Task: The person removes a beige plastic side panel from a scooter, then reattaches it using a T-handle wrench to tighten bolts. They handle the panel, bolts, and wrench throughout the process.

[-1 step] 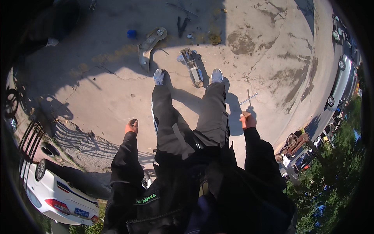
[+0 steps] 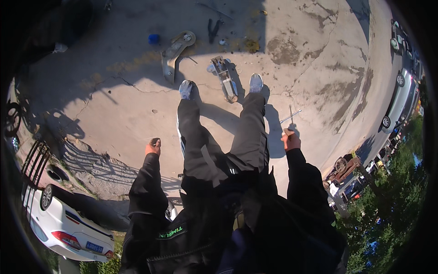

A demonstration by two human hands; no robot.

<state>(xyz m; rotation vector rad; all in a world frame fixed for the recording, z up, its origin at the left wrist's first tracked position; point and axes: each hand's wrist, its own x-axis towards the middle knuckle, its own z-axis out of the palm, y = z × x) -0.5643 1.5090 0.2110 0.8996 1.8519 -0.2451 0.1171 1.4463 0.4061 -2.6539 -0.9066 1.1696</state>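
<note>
My left hand [image 2: 153, 147] hangs at my left side, fingers curled in, with a dark patch at its far end; whether it holds anything is hidden. On the other side my right hand [image 2: 290, 140] is curled into a fist, and nothing can be made out inside it. Beyond that hand a cross-shaped lug wrench [image 2: 290, 117] lies on the concrete. A floor jack [image 2: 224, 78] rests on the ground between and just beyond my shoes. To its left lies a long metal piece [image 2: 172, 55] with a rounded end.
A blue object [image 2: 153, 39], a dark two-legged tool [image 2: 213, 30] and a thin rod [image 2: 212, 9] lie farther off in shade. A metal railing [image 2: 35, 160] and a white car [image 2: 68, 228] are at left. A silver car [image 2: 398, 100] and a rusty wheeled machine [image 2: 344, 166] stand right.
My right shoe has shifted slightly forward. Both hands sit marginally farther forward, still curled; the things on the ground stay in place.
</note>
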